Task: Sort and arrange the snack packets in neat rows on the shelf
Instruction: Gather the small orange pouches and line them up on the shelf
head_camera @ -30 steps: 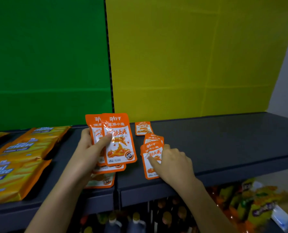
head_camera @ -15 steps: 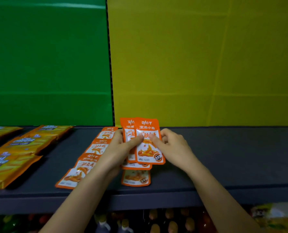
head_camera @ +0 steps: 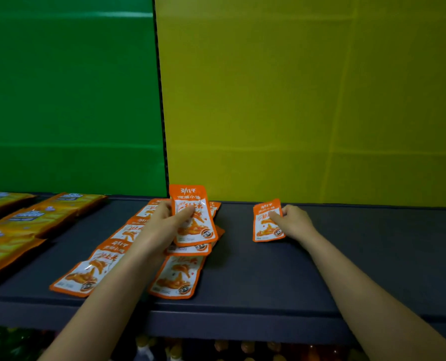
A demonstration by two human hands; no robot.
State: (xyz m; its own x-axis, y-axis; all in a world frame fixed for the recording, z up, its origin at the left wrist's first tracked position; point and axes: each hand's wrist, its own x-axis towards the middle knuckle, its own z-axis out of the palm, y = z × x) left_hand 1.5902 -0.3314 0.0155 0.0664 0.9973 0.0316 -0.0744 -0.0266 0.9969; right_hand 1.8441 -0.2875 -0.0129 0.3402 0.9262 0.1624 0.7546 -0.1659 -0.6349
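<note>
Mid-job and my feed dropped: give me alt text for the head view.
The right hand holds a single orange packet on the dark shelf, apart to the right. The left hand grips an upright packet above rows of orange packets lying flat; yellow packs lie far left.

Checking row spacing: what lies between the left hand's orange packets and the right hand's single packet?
Nothing: the head view shows only bare dark grey shelf between the held orange foil packets and the lone orange packet.
</note>
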